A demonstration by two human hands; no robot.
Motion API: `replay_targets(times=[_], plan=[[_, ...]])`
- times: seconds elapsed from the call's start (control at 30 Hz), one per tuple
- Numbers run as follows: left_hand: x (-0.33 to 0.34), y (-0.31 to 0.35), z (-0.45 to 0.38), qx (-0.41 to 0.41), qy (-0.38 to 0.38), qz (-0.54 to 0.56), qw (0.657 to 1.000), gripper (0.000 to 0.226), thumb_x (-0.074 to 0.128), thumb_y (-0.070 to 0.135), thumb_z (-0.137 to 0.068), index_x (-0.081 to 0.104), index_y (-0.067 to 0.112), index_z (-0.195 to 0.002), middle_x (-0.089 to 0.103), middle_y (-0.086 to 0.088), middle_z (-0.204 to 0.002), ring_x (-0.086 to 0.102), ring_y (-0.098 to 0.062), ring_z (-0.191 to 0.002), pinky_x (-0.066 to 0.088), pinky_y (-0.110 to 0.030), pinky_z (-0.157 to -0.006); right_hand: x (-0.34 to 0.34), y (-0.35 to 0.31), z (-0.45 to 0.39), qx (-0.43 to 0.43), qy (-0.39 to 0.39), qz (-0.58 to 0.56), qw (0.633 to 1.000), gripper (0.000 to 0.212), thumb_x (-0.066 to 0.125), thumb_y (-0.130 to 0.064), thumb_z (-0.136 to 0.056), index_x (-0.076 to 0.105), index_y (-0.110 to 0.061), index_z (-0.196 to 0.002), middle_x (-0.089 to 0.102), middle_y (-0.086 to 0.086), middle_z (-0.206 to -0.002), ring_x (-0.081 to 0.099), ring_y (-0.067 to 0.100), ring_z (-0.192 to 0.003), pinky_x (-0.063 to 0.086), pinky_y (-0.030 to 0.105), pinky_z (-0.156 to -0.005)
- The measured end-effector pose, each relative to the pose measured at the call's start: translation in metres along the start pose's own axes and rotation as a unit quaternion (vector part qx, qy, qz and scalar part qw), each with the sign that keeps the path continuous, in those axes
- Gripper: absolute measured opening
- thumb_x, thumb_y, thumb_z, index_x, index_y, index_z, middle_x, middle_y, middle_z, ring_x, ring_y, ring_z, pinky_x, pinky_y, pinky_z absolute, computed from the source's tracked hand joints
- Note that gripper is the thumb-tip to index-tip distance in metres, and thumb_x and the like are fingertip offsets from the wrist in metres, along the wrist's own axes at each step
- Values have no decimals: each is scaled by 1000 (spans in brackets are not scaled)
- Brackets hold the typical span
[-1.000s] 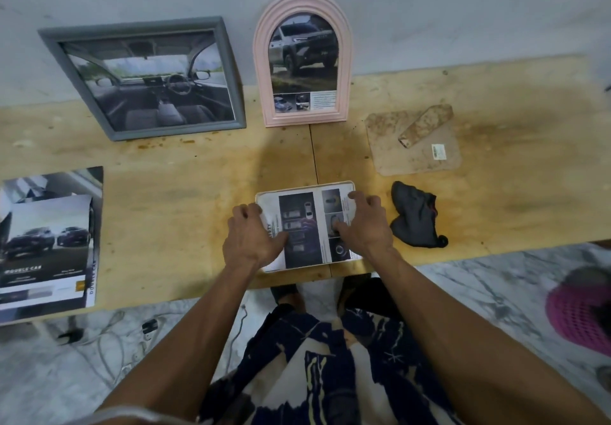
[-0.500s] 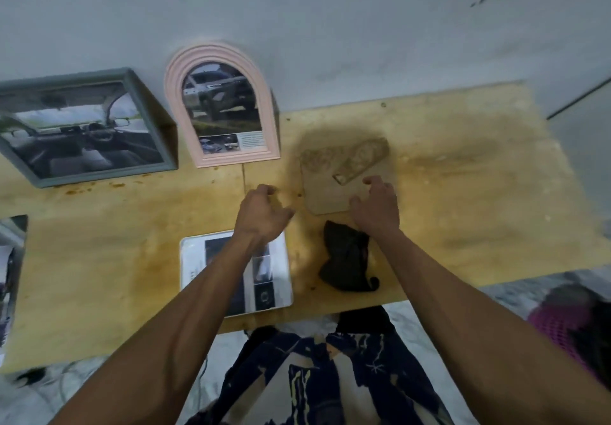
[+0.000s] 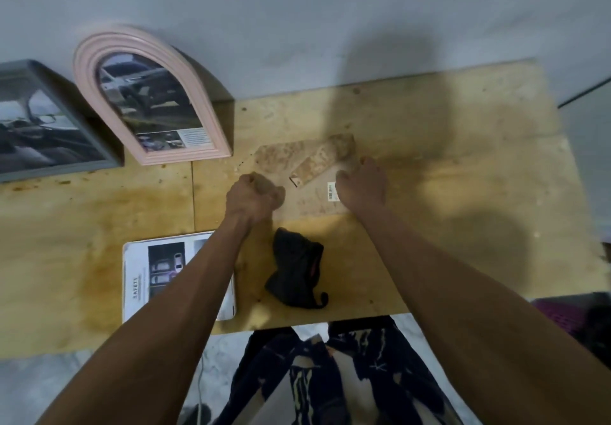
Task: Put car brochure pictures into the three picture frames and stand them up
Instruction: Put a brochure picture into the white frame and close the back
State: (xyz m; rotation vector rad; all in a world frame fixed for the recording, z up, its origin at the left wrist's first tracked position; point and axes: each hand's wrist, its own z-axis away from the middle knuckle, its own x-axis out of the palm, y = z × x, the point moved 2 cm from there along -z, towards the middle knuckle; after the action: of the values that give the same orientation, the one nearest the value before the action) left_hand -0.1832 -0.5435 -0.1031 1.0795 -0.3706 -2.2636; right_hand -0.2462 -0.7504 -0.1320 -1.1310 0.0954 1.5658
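A brown backing board (image 3: pixel 291 160) with its stand leg (image 3: pixel 325 160) lies flat on the wooden table (image 3: pixel 463 199). My left hand (image 3: pixel 253 196) has curled fingers at the board's left edge. At the right edge my right hand (image 3: pixel 362 186) bends its fingers down over the board, beside a barcode sticker. A white frame (image 3: pixel 132 259) with a car brochure picture lies flat near the front edge, partly under my left forearm. A pink arched frame (image 3: pixel 89 60) and a grey frame (image 3: pixel 49 173), both holding car pictures, stand against the wall.
A crumpled black cloth (image 3: pixel 297 272) lies between my forearms, just below the board. The wall runs close behind the table. A pink basket (image 3: pixel 562 318) sits on the floor at the right.
Both hands left the white frame and moved up and right to the backing board. My view swung right, so the brochure stack at the left is out of sight.
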Motion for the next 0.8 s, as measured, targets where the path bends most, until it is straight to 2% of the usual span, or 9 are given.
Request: replay_targets(times=[0.1, 0.23, 0.27, 0.33, 0.4, 0.47, 0.53, 0.67, 0.8], plan=[[4, 5, 2, -25, 17, 23, 999, 69, 77, 49, -71, 60, 11, -126, 65, -2, -123, 62, -23, -112, 53, -35, -96, 3, 0, -5, 24, -3, -17, 1000, 53, 54, -39, -91, 43, -11, -135, 47, 16, -135, 43, 33, -125, 39, 44, -105], [6, 3, -5, -51, 21, 65, 996, 90, 72, 64, -44, 66, 14, -118, 68, 0, -118, 66, -20, -104, 58, -36, -90, 5, -3, -10, 54, -2, -44, 998, 56, 55, -43, -87, 45, -10, -132, 48, 16, -132, 43, 33, -125, 39, 45, -105], [7, 1, -7, -60, 21, 83, 995, 86, 77, 61, -48, 65, 13, -119, 67, 2, -118, 65, -19, -103, 58, -34, -88, 4, -3, -11, 62, -4, -61, 996, 59, 58, -46, -85, 46, -11, -130, 49, 15, -131, 44, 32, -123, 40, 45, -103], [8, 3, -8, -75, 36, 96, 992, 57, 80, 47, -70, 67, 12, -113, 66, 4, -116, 63, -17, -101, 55, -28, -84, 2, -4, -13, 81, -4, -97, 992, 69, 63, -55, -76, 48, -11, -128, 51, 12, -128, 50, 30, -118, 45, 46, -99], [8, 2, -9, -80, 63, 102, 990, 31, 80, 38, -77, 67, 17, -95, 69, 2, -110, 65, -17, -97, 56, -28, -84, -3, -5, -11, 97, -12, -128, 987, 76, 65, -61, -70, 50, -10, -125, 56, 9, -122, 57, 27, -107, 51, 42, -88], [4, 2, -5, -76, 67, 119, 988, 45, 85, 36, -72, 63, 16, -106, 66, 2, -111, 64, -18, -99, 58, -33, -88, -7, -6, -9, 102, -25, -162, 981, 67, 70, -60, -72, 57, -9, -114, 62, 3, -105, 61, 17, -82, 50, 31, -64], [-4, 2, 0, -71, 54, 145, 985, 69, 90, 35, -67, 56, 14, -123, 63, 0, -115, 64, -20, -102, 59, -39, -89, -6, -9, -2, 105, -31, -212, 971, 63, 77, -56, -70, 60, -9, -109, 65, 1, -97, 62, 12, -71, 45, 26, -50], [-28, -10, 8, -68, 54, 185, 979, 71, 91, 36, -55, 50, 22, -110, 69, -7, -110, 71, -28, -95, 61, -51, -80, 6, -22, 21, 94, -64, -282, 953, 81, 87, -52, -61, 50, -10, -120, 61, 2, -109, 63, 15, -87, 54, 30, -64], [-65, -44, 16, -68, 57, 201, 976, 65, 92, 27, -57, 49, 23, -106, 69, -12, -107, 71, -33, -93, 61, -48, -67, 26, -44, 56, 58, -87, -302, 947, 88, 90, -54, -49, 48, -13, -114, 62, 4, -109, 66, 21, -92, 60, 44, -77]])
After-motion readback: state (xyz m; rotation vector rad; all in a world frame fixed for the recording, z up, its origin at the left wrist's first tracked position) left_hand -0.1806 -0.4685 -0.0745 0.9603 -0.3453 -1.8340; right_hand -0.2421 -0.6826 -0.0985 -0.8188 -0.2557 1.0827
